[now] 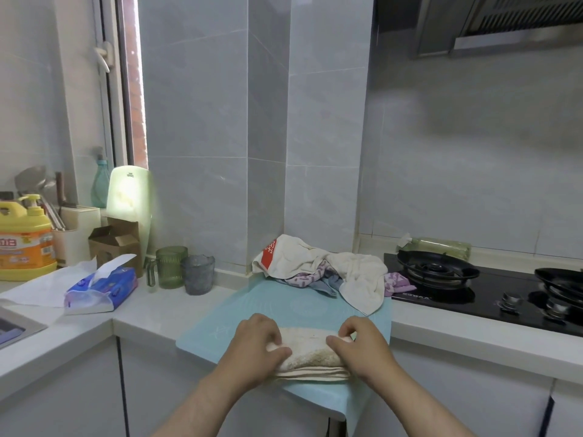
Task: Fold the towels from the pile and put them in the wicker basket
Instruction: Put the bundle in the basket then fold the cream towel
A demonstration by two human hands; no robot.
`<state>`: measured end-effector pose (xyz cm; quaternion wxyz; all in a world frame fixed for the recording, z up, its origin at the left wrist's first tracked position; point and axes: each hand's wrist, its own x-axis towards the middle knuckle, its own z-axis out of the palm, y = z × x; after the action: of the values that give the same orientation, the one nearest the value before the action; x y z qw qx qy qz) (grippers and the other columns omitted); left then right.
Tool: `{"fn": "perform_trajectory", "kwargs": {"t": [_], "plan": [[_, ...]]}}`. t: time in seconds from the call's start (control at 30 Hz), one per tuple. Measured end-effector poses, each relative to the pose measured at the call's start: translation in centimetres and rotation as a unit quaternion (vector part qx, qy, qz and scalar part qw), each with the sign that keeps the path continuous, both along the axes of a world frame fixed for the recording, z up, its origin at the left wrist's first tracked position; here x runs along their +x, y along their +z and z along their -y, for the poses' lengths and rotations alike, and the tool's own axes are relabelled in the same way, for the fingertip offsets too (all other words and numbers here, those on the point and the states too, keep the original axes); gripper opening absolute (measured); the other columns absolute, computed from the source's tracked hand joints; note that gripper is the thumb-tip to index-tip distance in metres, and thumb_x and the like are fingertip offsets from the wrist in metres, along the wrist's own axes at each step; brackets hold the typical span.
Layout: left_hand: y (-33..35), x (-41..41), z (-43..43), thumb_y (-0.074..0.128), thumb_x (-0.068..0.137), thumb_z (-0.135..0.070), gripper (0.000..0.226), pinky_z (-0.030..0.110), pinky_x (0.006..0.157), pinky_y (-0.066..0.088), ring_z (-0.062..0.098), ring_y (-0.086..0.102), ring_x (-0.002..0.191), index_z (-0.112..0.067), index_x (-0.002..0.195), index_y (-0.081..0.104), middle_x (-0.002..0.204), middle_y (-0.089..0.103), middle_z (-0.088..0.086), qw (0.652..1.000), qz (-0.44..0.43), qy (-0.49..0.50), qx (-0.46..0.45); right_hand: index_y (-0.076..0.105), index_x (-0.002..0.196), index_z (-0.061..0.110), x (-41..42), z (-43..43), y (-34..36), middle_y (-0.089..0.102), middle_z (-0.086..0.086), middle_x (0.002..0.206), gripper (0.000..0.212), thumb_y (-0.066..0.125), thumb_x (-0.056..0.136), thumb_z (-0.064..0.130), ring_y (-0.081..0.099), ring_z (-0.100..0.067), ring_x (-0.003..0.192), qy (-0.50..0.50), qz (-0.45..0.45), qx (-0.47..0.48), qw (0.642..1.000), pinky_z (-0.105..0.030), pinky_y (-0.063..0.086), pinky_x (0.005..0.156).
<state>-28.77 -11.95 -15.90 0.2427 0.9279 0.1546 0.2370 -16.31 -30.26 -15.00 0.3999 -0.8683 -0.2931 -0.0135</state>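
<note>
A cream towel (310,354), folded into several layers, lies on a light blue mat (252,307) at the counter's front edge. My left hand (257,343) grips its left end with curled fingers. My right hand (359,348) grips its right end, thumb and fingers pinching the top layer. Behind, at the back of the mat in the wall corner, sits the pile of towels (325,266): white, purple-patterned and blue-grey cloths heaped together. No wicker basket is in view.
A black gas hob (492,288) lies right of the pile. To the left stand a green mug (168,266), a grey cup (198,274), a tissue pack (101,287), a cardboard box (115,244) and a yellow detergent bottle (25,238). A sink edge (15,326) shows far left.
</note>
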Motion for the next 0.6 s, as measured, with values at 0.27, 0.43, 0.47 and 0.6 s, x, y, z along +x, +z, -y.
{"fn": "perform_trajectory", "kwargs": {"t": [0.27, 0.43, 0.47, 0.6], "plan": [[-0.8, -0.7, -1.9, 0.083, 0.053, -0.042, 0.07, 0.029, 0.089, 0.055, 0.006, 0.068, 0.097, -0.02, 0.117, 0.063, 0.106, 0.072, -0.01, 0.961, -0.062, -0.025, -0.268, 0.058, 0.111, 0.014, 0.4, 1.7, -0.4, 0.068, -0.003, 0.104, 0.043, 0.078, 0.079, 0.035, 0.066, -0.013, 0.084, 0.053, -0.233, 0.036, 0.97, -0.018, 0.048, 0.06], [-0.3, -1.2, -2.2, 0.085, 0.069, -0.016, 0.043, 0.02, 0.074, 0.052, 0.009, 0.072, 0.088, -0.01, 0.107, 0.067, 0.097, 0.076, -0.003, 0.932, -0.05, -0.066, -0.352, 0.062, 0.114, 0.006, 0.1, 2.2, -0.3, 0.072, -0.002, 0.101, 0.04, 0.078, 0.08, 0.02, 0.064, -0.009, 0.076, 0.092, -0.27, 0.053, 0.957, -0.009, 0.043, 0.052], [-0.2, -1.3, -2.2, 0.085, 0.069, -0.018, 0.046, 0.021, 0.077, 0.053, 0.01, 0.071, 0.091, -0.012, 0.11, 0.066, 0.1, 0.076, -0.003, 0.928, -0.046, -0.073, -0.362, 0.064, 0.114, 0.005, 0.0, 2.2, -0.2, 0.073, -0.002, 0.101, 0.038, 0.078, 0.081, 0.016, 0.068, -0.01, 0.08, 0.107, -0.277, 0.07, 0.952, -0.01, 0.046, 0.058], [0.8, -0.6, -1.6, 0.077, 0.081, -0.024, 0.041, 0.029, 0.089, 0.052, 0.014, 0.067, 0.103, -0.025, 0.115, 0.054, 0.113, 0.069, -0.004, 0.914, 0.021, -0.089, -0.396, 0.056, 0.119, 0.014, 0.4, 1.4, 0.0, 0.071, -0.003, 0.111, 0.039, 0.073, 0.084, 0.008, 0.069, -0.017, 0.101, 0.124, -0.29, 0.19, 0.93, -0.028, 0.054, 0.088]]}}
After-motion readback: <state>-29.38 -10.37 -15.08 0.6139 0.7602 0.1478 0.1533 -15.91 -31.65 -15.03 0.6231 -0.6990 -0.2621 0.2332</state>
